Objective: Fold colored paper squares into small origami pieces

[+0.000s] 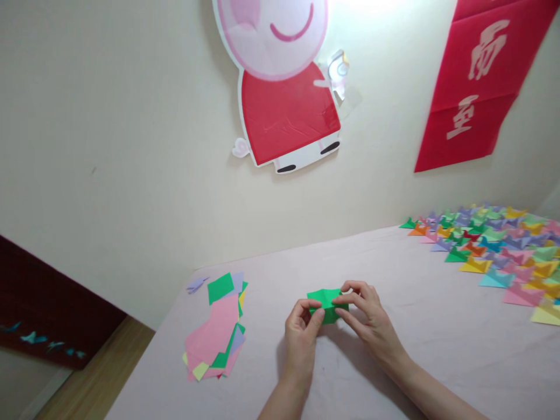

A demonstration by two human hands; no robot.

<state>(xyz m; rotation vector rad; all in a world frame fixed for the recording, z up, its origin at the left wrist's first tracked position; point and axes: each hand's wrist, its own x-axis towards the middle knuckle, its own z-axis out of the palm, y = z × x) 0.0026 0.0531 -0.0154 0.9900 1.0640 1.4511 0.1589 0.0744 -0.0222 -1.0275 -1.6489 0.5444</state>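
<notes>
A green sheet of origami paper (329,297), with creases showing across it, is held between my two hands just over the pale tabletop. My left hand (303,326) pinches its left side between thumb and fingers. On the right side, my right hand (367,309) grips the paper's edge with thumb and fingertips. Part of the sheet is hidden behind the fingers. Left of my hands lies a loose pile of coloured paper squares (219,326), mostly pink, green, purple and yellow.
Many folded paper figures (494,251) in mixed colours stand in rows at the table's right. The pale cloth-covered table (161,367) meets the wall behind. A cartoon pig cutout (289,116) and a red banner (472,87) hang on the wall.
</notes>
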